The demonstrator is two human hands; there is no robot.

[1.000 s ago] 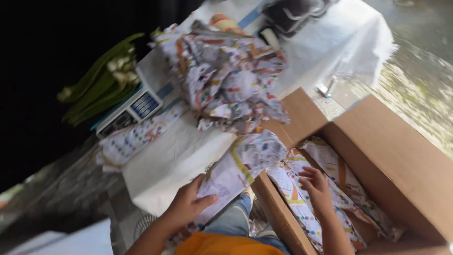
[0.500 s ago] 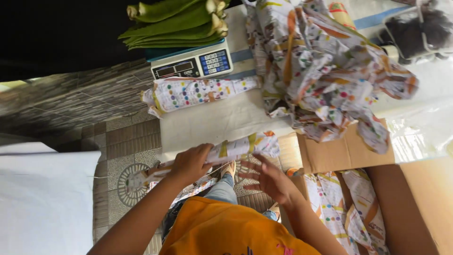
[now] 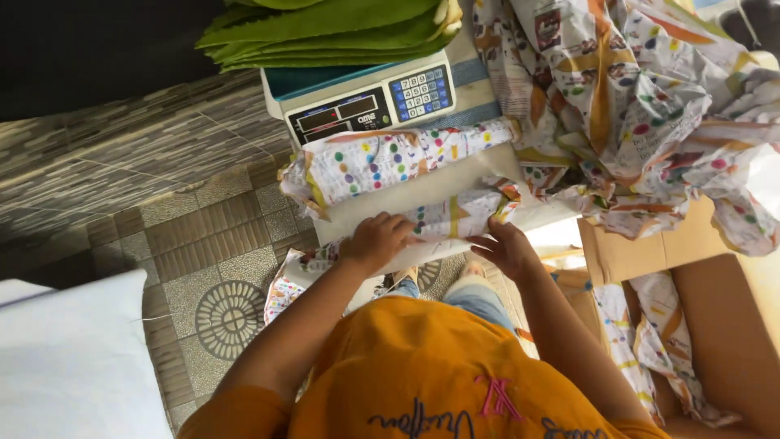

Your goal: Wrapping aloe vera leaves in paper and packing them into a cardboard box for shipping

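Note:
My left hand (image 3: 374, 241) grips a long roll wrapped in printed, colourful paper (image 3: 443, 218) lying along the near edge of a white table surface (image 3: 422, 189). At the roll's right end my right hand (image 3: 505, 248) rests against it from below. A second wrapped roll (image 3: 390, 158) lies just beyond, in front of a digital scale (image 3: 366, 97). I wear an orange top and jeans.
A heap of crumpled printed paper (image 3: 642, 97) covers the table's right side. Green leaves (image 3: 325, 24) lie stacked on the scale. An open cardboard box (image 3: 715, 325) lined with the same paper stands at lower right. A white sack (image 3: 73, 358) sits at lower left on the tiled floor.
The view has swung from the box to the table. My right hand left the box and came up to the roll. The roll has been set on the table edge.

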